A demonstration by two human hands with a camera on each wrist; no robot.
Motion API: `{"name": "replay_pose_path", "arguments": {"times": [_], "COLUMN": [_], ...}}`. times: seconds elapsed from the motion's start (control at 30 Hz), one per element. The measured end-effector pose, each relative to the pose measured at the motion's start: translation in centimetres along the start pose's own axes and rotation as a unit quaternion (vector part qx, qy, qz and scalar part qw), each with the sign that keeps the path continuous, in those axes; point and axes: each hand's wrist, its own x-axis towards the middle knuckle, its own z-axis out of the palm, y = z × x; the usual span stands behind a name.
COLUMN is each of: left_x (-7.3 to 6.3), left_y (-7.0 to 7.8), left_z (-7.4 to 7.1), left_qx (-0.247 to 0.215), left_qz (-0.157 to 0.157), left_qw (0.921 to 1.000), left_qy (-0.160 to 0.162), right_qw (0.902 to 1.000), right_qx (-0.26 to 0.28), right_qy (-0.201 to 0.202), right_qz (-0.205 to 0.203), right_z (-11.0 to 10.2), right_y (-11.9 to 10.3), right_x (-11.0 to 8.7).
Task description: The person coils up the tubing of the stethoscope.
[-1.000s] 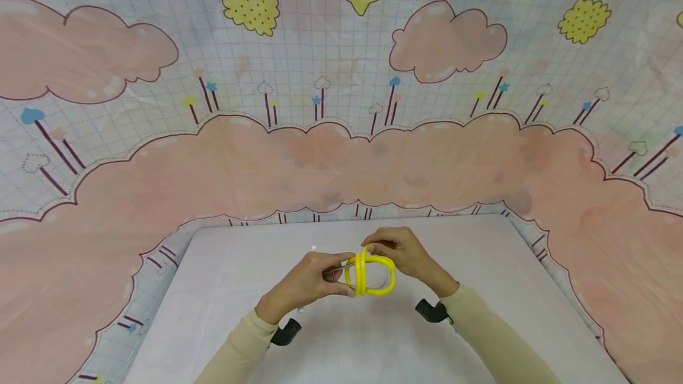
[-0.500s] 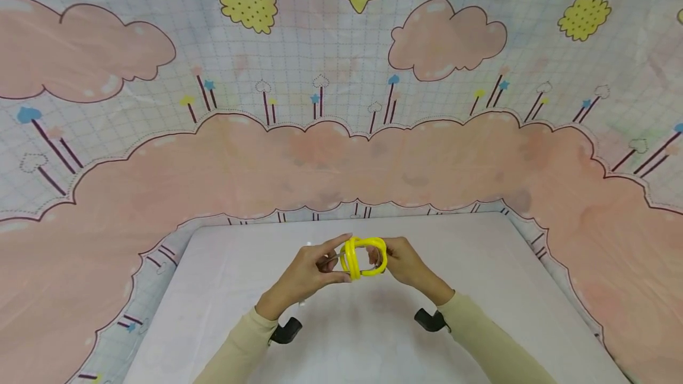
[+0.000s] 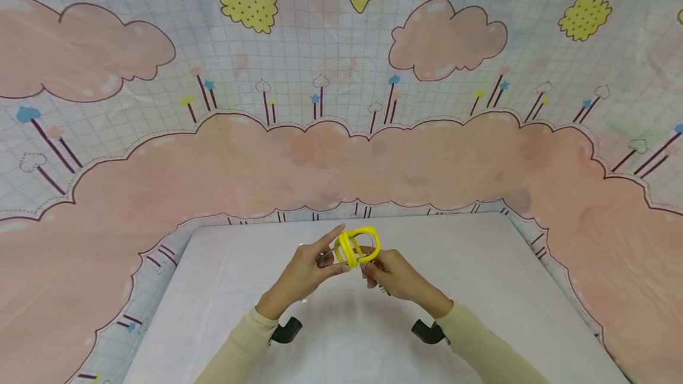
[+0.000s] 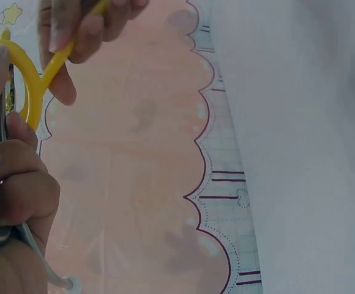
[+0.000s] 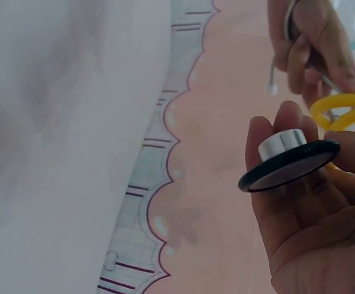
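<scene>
Filling the background, patterned cloth [image 3: 341,168] rises behind the white desk [image 3: 213,280], above which the left hand [image 3: 305,266] and right hand [image 3: 399,276] grip a coiled yellow stethoscope [image 3: 347,249], its round chest piece [image 5: 287,163] by the right fingers.

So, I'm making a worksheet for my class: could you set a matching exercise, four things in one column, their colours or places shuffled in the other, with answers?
Things
1. chest piece
2. looped tubing
3. sleeves
4. table top

Descriptions
A. beige
B. white
C. dark-rimmed, at the right hand
D. yellow

Pairs: 1-C, 2-D, 3-A, 4-B
</scene>
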Motion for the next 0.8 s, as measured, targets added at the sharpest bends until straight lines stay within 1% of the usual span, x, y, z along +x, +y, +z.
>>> {"name": "replay_pose_path", "arguments": {"times": [0.17,0.27,0.4,0.47,0.57,0.7,0.8], "left_x": [-0.1,0.0,0.0,0.0,0.0,0.0,-0.1], "left_y": [-0.1,-0.3,-0.7,-0.9,-1.0,-1.0,-1.0], "left_z": [0.0,-0.1,-0.3,-0.4,-0.4,-0.4,-0.4], "left_qx": [0.009,0.009,0.013,0.016,0.018,0.020,0.024], "left_qz": [-0.012,-0.021,-0.033,-0.034,-0.035,-0.041,-0.046], "left_qw": [0.9998,0.9997,0.9985,0.9979,0.9975,0.9975,0.9976], "left_qy": [-0.011,0.006,0.041,0.052,0.059,0.054,0.047], "right_qw": [1.0000,0.9998,0.9987,0.9981,0.9978,0.9968,0.9954], "right_qx": [0.001,0.010,0.047,0.061,0.064,0.061,0.047], "right_qy": [-0.006,0.003,0.012,0.010,0.004,-0.007,-0.012], "right_qz": [0.006,0.015,0.016,0.005,-0.016,-0.051,-0.083], "right_z": [0.2,0.2,0.3,0.4,0.4,0.3,0.1], "right_y": [-0.6,-0.7,-0.7,-0.7,-0.7,-0.8,-1.0], "right_x": [-0.4,-0.6,-0.9,-1.0,-1.0,-1.0,-1.1]}}
